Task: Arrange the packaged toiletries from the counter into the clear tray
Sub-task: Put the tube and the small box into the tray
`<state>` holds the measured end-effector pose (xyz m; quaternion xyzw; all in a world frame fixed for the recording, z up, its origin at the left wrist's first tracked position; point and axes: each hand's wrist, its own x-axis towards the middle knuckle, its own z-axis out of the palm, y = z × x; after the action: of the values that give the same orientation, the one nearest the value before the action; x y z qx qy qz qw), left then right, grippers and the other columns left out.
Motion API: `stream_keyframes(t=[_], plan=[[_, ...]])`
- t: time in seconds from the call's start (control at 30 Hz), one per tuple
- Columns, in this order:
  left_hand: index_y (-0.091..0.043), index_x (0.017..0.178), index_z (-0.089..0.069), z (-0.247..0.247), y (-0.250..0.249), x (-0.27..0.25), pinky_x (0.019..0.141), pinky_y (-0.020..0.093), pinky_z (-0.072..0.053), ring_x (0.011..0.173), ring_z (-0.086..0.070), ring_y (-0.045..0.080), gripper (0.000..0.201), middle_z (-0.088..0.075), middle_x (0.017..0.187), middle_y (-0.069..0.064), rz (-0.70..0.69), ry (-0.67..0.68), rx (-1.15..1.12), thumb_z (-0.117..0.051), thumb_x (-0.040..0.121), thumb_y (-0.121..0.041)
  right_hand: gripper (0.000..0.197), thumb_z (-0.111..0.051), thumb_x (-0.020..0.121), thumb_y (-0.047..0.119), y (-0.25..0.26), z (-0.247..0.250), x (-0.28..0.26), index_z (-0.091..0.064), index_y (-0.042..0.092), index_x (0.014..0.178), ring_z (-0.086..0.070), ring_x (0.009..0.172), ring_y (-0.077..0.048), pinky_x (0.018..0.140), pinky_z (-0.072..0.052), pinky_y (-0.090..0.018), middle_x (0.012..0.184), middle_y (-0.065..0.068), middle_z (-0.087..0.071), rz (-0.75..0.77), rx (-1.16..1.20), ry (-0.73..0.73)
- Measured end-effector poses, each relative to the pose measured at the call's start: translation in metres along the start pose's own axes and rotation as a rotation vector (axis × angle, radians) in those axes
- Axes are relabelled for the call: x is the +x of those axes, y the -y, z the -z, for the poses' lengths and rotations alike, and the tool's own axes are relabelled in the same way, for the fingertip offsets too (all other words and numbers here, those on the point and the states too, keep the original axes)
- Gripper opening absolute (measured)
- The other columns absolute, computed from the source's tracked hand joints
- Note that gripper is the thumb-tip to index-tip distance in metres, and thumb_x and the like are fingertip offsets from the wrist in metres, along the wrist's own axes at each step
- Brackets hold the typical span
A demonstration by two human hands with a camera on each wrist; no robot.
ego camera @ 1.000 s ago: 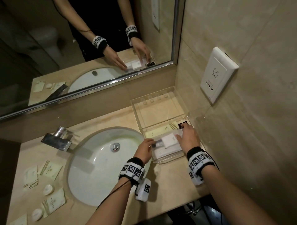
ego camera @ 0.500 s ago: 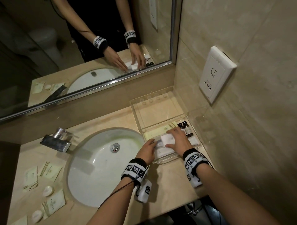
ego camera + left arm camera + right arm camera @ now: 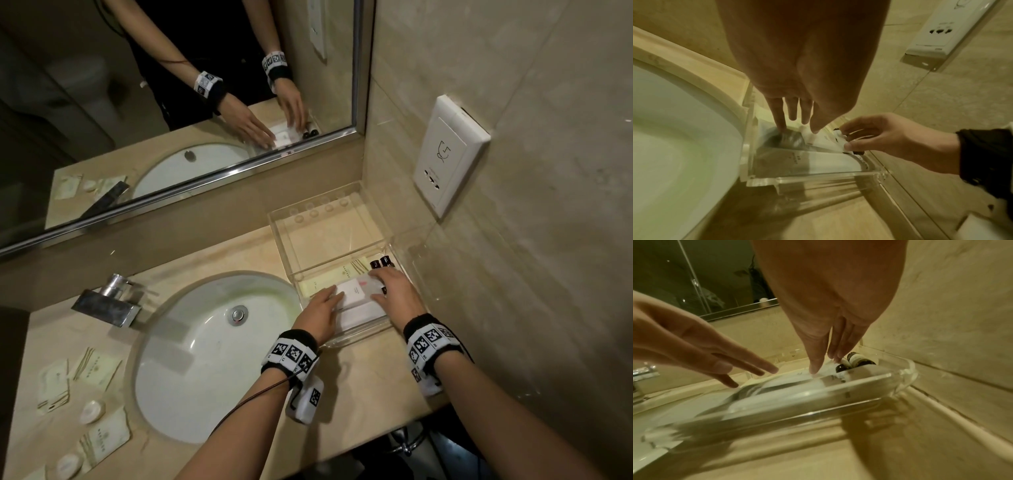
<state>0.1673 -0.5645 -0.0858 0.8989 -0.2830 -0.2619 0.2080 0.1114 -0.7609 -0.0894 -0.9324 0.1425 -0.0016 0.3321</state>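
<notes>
Lying under both hands' fingers (image 3: 330, 294): white packet (image 3: 356, 294) in clear tray (image 3: 359, 337).

Head cam looks steeply down over sink (image 3: 205, 349) and counter; both wrist cams sit low, close, facing the clear tray (image 3: 818, 176), shared by all.

A white oval sink (image 3: 205, 346) is set into the beige counter, with a round metal drain (image 3: 238, 314) in its bowl. A chrome faucet (image 3: 109, 301) stands on the sink's far left edge. A mirror (image 3: 171, 102) hangs on the wall beyond the sink. A white wall socket (image 3: 448, 154) sits on the tiled wall far right of the sink.
</notes>
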Motion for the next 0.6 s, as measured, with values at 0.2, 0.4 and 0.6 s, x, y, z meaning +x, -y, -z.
stream_keyframes(t=[0.2, 0.4, 0.6], plan=[[-0.016, 0.144, -0.04, -0.011, 0.003, 0.002, 0.12, 0.038, -0.023, 0.147, -0.019, 0.023, 0.047, -0.026, 0.157, 0.006, -0.053, 0.02, 0.114, -0.046, 0.097, -0.014, 0.041, -0.067, 0.086, 0.004, 0.004, -0.004, -0.005, -0.061, 0.013, 0.126, -0.058, 0.117, -0.023, 0.101, -0.048, -0.034, 0.129, -0.008, -0.062, 0.002, -0.086, 0.061], [-0.017, 0.146, -0.038, -0.011, 0.006, -0.002, 0.12, 0.033, -0.023, 0.147, -0.019, 0.022, 0.049, -0.022, 0.159, 0.005, -0.041, -0.003, 0.118, -0.044, 0.097, -0.012, 0.042, -0.052, 0.092, -0.003, 0.009, -0.008, -0.012, -0.059, 0.016, 0.129, -0.066, 0.096, -0.023, 0.082, -0.056, -0.034, 0.117, -0.008, -0.067, -0.002, -0.114, 0.068], [-0.019, 0.146, -0.037, -0.008, 0.002, -0.001, 0.118, 0.034, -0.026, 0.146, -0.021, 0.022, 0.049, -0.021, 0.159, 0.006, -0.016, 0.016, 0.103, -0.044, 0.098, -0.013, 0.032, -0.057, 0.089, -0.004, 0.002, -0.009, -0.008, -0.066, 0.013, 0.115, -0.064, 0.101, -0.023, 0.084, -0.053, -0.03, 0.121, -0.008, -0.065, 0.005, -0.13, 0.055]])
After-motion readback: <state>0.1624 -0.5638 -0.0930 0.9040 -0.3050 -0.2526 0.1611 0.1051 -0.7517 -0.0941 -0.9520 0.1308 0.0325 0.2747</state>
